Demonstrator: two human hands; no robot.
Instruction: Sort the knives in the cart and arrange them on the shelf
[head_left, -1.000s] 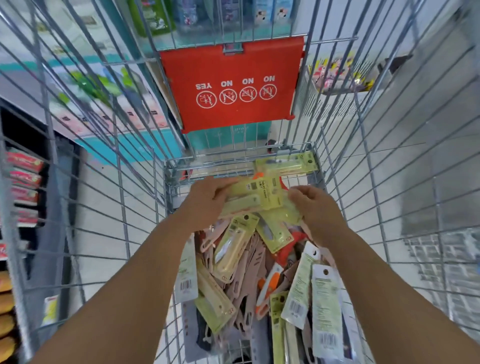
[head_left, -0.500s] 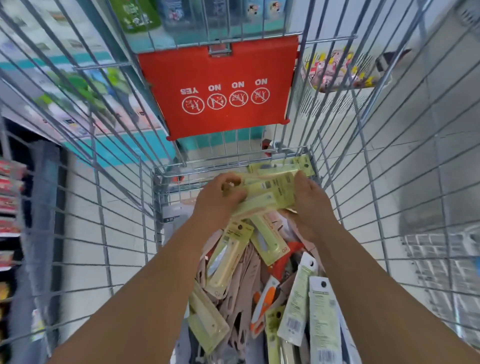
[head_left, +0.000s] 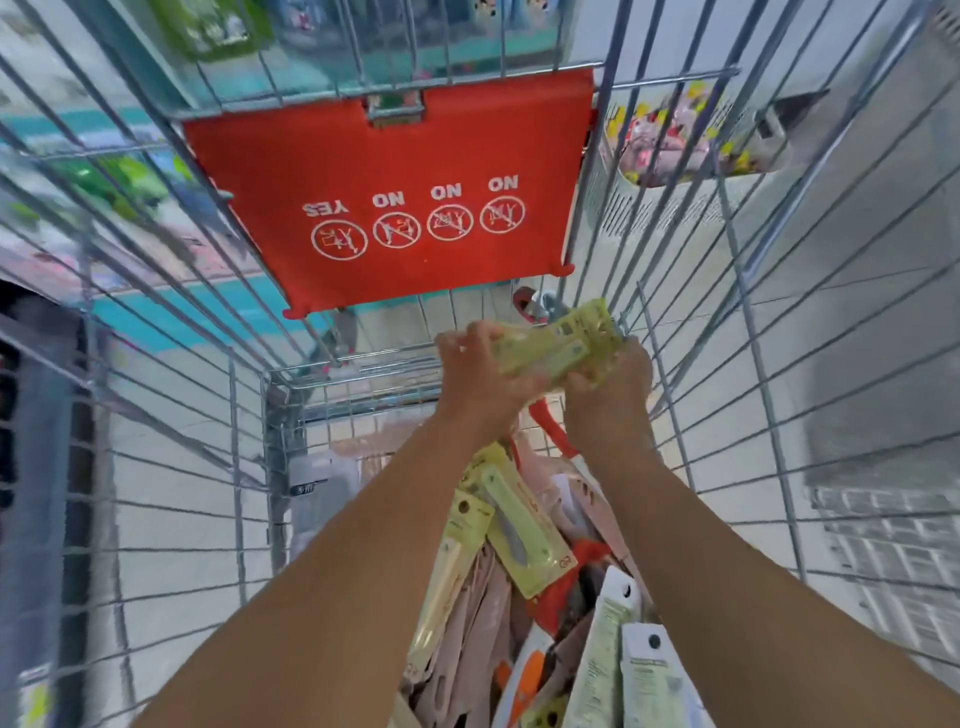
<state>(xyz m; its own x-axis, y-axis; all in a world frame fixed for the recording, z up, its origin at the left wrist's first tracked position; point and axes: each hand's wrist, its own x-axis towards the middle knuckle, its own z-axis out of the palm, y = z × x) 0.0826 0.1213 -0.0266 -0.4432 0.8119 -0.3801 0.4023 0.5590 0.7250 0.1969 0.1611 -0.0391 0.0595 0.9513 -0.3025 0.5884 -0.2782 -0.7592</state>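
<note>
Gripping yellow-green knife packs (head_left: 558, 345), left hand (head_left: 480, 382), right hand (head_left: 610, 395), fingers curled

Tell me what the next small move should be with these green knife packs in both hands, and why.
Probably square the green knife packs into one even stack before lifting them out: the left hand and right hand grip them at opposite ends, fanned and uneven, above the pile of mixed packs in the cart.

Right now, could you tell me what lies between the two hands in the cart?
In the head view, a stack of yellow-green knife packs spans the gap; the left hand and right hand each grip an end.
</note>
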